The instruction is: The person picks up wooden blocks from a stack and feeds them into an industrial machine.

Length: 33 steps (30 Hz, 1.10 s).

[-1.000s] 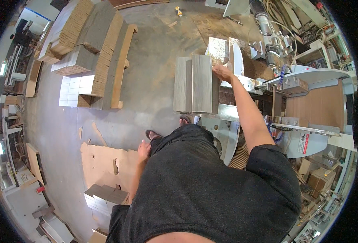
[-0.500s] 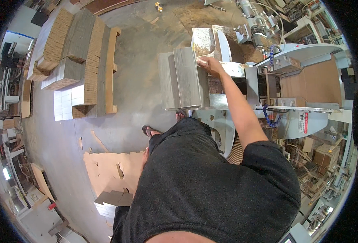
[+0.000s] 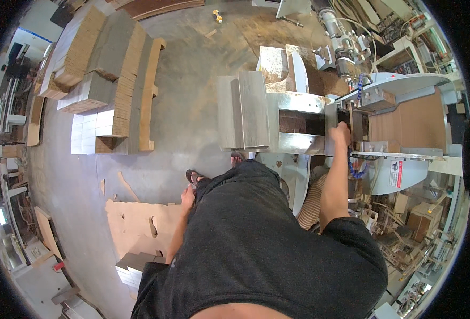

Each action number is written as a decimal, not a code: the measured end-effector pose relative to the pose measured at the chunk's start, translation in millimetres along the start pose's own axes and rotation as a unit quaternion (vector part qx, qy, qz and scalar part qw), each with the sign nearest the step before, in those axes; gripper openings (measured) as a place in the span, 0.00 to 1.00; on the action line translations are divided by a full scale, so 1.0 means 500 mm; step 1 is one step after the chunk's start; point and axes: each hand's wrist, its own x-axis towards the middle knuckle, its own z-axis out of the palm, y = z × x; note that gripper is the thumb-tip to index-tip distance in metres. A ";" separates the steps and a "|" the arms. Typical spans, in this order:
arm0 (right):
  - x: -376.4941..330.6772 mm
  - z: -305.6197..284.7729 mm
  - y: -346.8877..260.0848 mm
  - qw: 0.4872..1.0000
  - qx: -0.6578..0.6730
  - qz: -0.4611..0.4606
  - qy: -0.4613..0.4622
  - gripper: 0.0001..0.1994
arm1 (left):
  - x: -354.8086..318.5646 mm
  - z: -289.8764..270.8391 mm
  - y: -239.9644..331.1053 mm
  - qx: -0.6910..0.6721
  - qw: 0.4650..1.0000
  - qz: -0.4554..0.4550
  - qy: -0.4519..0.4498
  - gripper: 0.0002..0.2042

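Machine opening, right of centre, takes the right hand, fingers together; left hand hangs loose by thigh.

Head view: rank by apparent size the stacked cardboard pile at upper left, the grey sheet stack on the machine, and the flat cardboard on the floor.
1. stacked cardboard pile
2. flat cardboard
3. grey sheet stack

The last two look close; fisheye bending makes that order unsure.

A small upright rectangular label, white with red, sits on the pale machine housing at right, stacks of flattened brown and grey cardboard boxes stand on the floor at upper left, and loose brown cardboard sheets lie lower left.
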 end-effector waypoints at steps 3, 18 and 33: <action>0.011 0.015 0.013 0.985 0.043 -0.137 -0.099 0.12 | 0.012 -0.003 0.004 -0.010 1.000 0.009 -0.003 0.26; -0.180 0.141 -0.231 0.923 0.198 -0.287 -0.166 0.18 | 0.082 -0.037 -0.080 0.317 0.882 0.349 0.009 0.19; -0.219 0.185 -0.131 0.721 0.584 0.029 -0.371 0.13 | -0.004 -0.086 -0.037 0.377 0.875 0.262 -0.150 0.17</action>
